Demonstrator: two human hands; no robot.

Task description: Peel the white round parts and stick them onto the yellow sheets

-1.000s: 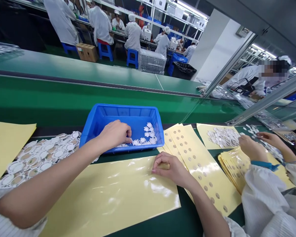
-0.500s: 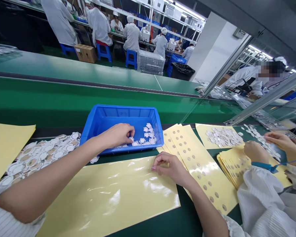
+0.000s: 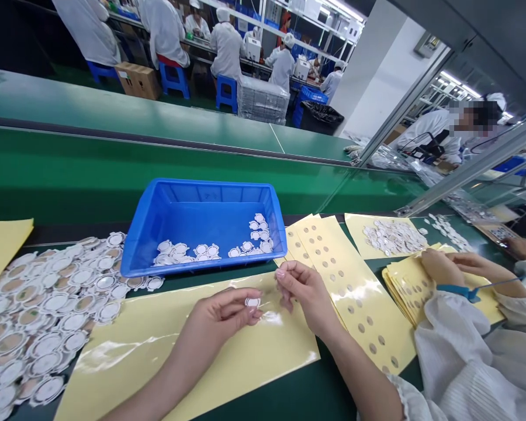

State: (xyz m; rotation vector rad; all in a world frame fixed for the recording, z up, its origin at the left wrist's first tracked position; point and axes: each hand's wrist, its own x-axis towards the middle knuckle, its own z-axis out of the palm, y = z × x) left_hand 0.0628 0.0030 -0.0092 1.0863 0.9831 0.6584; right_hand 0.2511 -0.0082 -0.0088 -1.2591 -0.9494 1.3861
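My left hand (image 3: 217, 324) pinches a small white round piece (image 3: 253, 302) between thumb and fingers, above a glossy yellow sheet (image 3: 228, 374). Just to its right, my right hand (image 3: 304, 295) hovers over the sheet's upper right corner, with thumb and forefinger pressed together; what they hold, if anything, is too small to make out. Behind both hands stands a blue plastic bin (image 3: 210, 192). Small white pieces (image 3: 173, 252) like the held one lie in clusters along its front and right side.
Left of the sheet spreads a heap of white ring-shaped cutouts (image 3: 55, 301). To the right lie yellow sheets dotted with grey discs (image 3: 350, 286). Beyond them, a co-worker's hands (image 3: 442, 268) rest at a stack of sheets, near a pile of white pieces (image 3: 392, 237).
My left hand has come out of the blue bin with a white round piece and moved down over the sheet, beside my right hand. My right hand has risen slightly.
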